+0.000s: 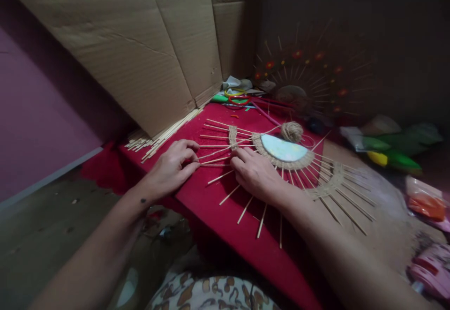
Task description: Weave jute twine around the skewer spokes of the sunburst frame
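Note:
A half-round fan of thin wooden sticks [260,221] lies on the red cloth, with a pale blue half disc [283,148] edged in twine at its centre. Bands of woven twine [232,137] cross the sticks on both sides. My left hand [176,165] is closed at the stick tips on the left, pinching a strand of jute twine [220,151]. That strand runs back toward a twine ball [292,132] behind the fan. My right hand [255,171] curls over the sticks beside the left woven band, its fingers closed on the fan; its fingertips are partly hidden.
Loose sticks [168,134] lie by a tall cardboard sheet [140,38]. Scissors with red handles [239,99] lie at the back. A similar fan with red flowers [297,54] stands behind. Right: an orange packet [426,204] and a pink glue-gun-like tool [431,268].

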